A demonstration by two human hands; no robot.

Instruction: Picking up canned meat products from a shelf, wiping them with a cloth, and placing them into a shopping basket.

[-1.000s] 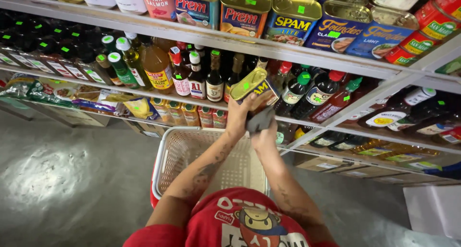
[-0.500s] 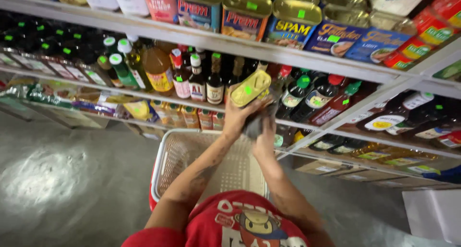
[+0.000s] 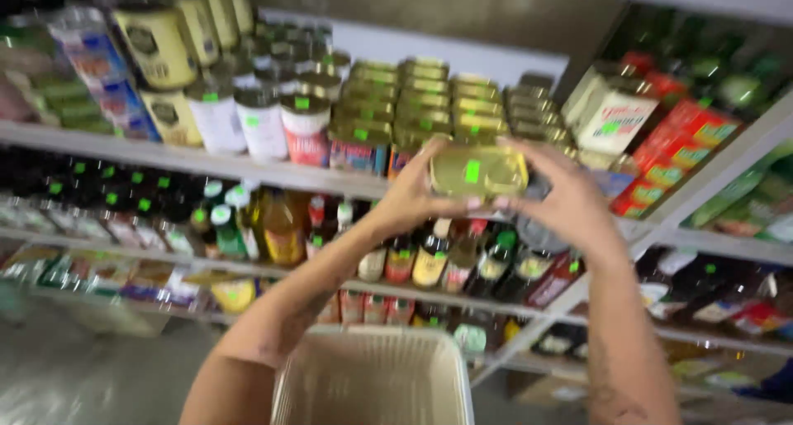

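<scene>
I hold a rectangular metal can (image 3: 477,172) between both hands, raised in front of the shelves. Its top faces me: gold, smooth and shiny, with rounded corners and a small green sticker near the middle. My left hand (image 3: 410,195) clasps its left end, fingers curled over the upper edge and the thumb below. My right hand (image 3: 570,202) closes on the right end, fingers spread along the top edge; something dark and flat sits tucked against its palm behind the can, too blurred to tell what it is.

Just behind the can, stacks of like gold-topped cans (image 3: 421,94) fill a white shelf (image 3: 206,162), each with a green sticker. Further left of my grip stand round tins (image 3: 261,121) with pale paper labels, and above them tall yellowish cans (image 3: 157,45). To the right of my grip sit white and red cardboard boxes (image 3: 652,123).

Below my hands, a row of dark glass bottles (image 3: 429,264) with coloured labels lines the next shelf; off to the lower left is an amber bottle (image 3: 283,227) beside bottles with white and green caps. Directly beneath my forearms hangs a cream plastic basket (image 3: 372,379) with latticed walls. The floor at lower left is grey and glossy.
</scene>
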